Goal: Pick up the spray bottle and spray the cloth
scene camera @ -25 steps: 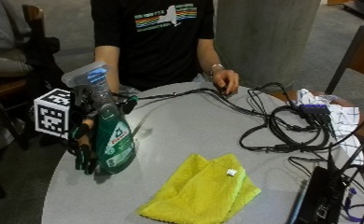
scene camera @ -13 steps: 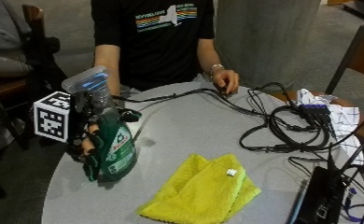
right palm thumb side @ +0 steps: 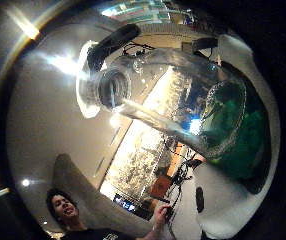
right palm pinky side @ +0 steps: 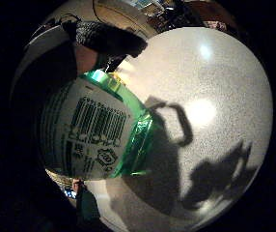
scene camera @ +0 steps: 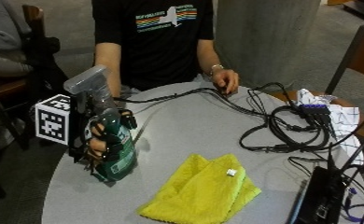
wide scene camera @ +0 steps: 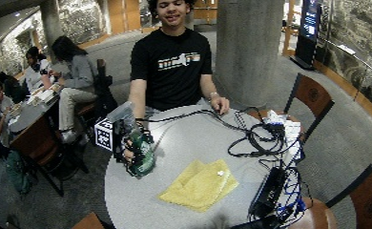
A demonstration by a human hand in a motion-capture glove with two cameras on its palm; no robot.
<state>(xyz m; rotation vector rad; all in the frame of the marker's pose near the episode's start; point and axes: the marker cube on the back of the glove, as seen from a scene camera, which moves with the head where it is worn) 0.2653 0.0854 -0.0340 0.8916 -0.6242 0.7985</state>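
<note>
The gloved right hand [scene camera: 102, 142] wraps the green plastic spray bottle [scene camera: 110, 144] at its body — likely slick, liquid-heavy; yellow cloth [scene camera: 202, 190] lies near.

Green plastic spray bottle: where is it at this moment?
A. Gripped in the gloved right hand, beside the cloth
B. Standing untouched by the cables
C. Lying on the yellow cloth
A: the gloved right hand has its fingers curled round the green plastic spray bottle, which is apart from the folded yellow cloth.
</note>
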